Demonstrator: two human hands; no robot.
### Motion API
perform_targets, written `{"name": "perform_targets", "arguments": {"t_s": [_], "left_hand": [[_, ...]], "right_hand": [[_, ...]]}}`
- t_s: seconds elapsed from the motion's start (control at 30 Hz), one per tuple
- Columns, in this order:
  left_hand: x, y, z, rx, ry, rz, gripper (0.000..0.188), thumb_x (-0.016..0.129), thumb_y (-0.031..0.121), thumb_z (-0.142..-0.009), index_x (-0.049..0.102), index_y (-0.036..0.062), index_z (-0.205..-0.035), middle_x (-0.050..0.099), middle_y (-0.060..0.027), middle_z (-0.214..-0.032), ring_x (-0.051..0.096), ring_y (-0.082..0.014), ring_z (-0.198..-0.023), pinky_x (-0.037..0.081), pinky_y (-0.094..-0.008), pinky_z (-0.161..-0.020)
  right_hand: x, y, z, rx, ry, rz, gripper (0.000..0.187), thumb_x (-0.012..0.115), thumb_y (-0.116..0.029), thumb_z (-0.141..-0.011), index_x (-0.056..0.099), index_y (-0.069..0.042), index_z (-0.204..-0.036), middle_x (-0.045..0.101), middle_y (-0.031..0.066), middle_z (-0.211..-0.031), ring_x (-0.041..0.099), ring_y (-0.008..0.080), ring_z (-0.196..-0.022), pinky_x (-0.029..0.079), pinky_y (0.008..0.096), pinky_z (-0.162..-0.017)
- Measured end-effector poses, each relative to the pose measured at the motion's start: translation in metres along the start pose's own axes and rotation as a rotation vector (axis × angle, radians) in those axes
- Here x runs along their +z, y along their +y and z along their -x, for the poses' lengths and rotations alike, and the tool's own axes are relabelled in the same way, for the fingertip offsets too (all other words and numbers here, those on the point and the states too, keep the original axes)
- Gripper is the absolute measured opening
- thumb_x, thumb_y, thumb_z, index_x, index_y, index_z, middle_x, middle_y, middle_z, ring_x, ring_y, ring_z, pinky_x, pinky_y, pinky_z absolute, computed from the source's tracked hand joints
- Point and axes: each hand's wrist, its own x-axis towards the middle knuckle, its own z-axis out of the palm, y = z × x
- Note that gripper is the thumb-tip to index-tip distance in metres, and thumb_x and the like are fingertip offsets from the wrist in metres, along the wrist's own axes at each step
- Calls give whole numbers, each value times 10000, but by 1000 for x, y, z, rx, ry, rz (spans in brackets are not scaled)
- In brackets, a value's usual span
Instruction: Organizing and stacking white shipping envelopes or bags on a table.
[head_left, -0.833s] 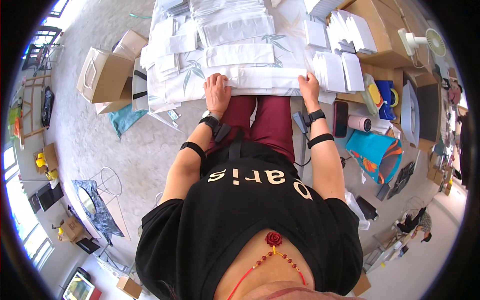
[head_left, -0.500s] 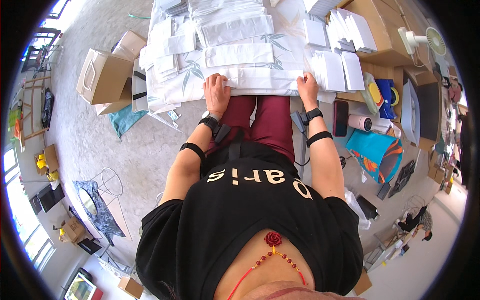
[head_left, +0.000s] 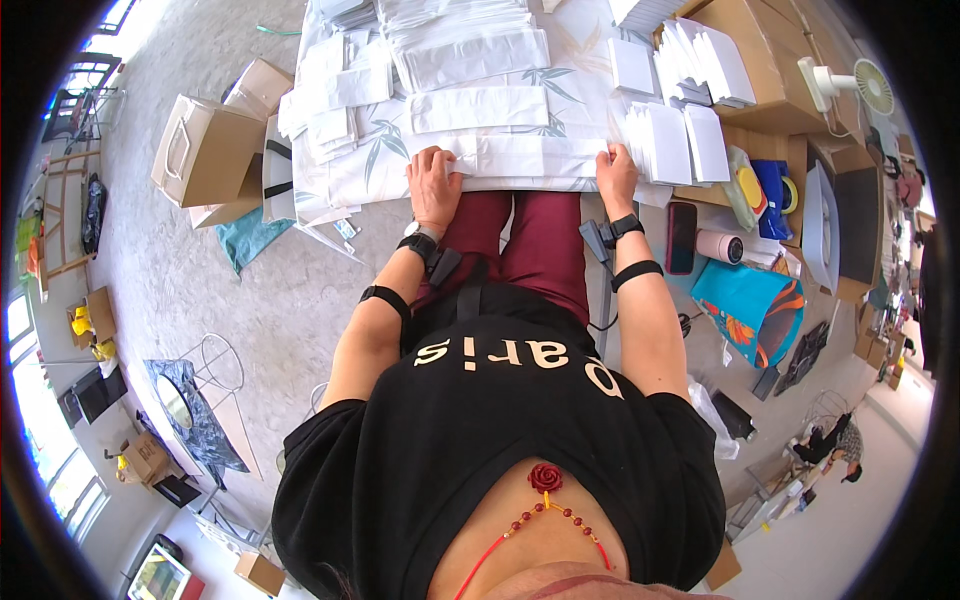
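A long folded white sheet (head_left: 530, 156) lies flat along the near edge of the table, in front of my lap. My left hand (head_left: 434, 187) rests over its left end with the fingers bent and the thumb against the edge. At the right end, my right hand (head_left: 617, 176) pinches the corner between thumb and fingers. Just beyond it is another folded white strip (head_left: 478, 109), with a larger pile of white folded strips (head_left: 470, 60) farther back. Whether the sheet is paper or thin plastic is hard to tell.
The table has a leaf-patterned white cover (head_left: 385, 140). Stacks of white folded pieces (head_left: 660, 145) stand at its right side. Beyond them are a cardboard box (head_left: 745, 60), a small fan (head_left: 870, 88), a phone (head_left: 681, 238) and a pink flask (head_left: 720, 245). Brown boxes (head_left: 210, 150) sit at the left.
Almost nothing differs. My right hand has shifted very slightly to the right along the sheet's end, and my left hand stays in place.
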Motion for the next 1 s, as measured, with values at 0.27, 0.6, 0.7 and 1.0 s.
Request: {"name": "perform_targets", "arguments": {"t_s": [0.27,0.6,0.7,1.0], "left_hand": [[5,-1,-1,-4,9,-19,333,735,48,-736,631,102,-1048,592,-87,-1137,555,-325,-1117,418,-456,-952],[4,-1,-1,1,21,-18,318,729,53,-738,633,103,-1037,600,-83,-1124,561,-325,-1105,420,-454,-941],[4,-1,-1,0,27,-21,313,728,59,-739,633,104,-1034,603,-84,-1120,562,-325,-1101,422,-454,-937],[8,-3,-1,-66,80,64,255,691,21,-783,627,74,-1024,612,-116,-1072,579,-336,-1047,453,-462,-905]], "right_hand": [[-7,-19,8,-112,53,229,356,759,-179,-869,636,-48,-1177,652,189,-1169,632,387,-1087,512,494,-891],[30,-132,38,-517,-219,-265,161,675,-34,-873,641,-46,-1030,629,160,-1035,620,380,-1018,512,466,-897],[47,-142,45,-477,-373,-290,176,697,-30,-877,645,-61,-1043,639,149,-1047,632,368,-1041,521,454,-919],[67,-137,49,-420,-405,-387,240,741,-36,-858,663,-76,-1082,661,120,-1040,668,332,-990,552,424,-867]]}}
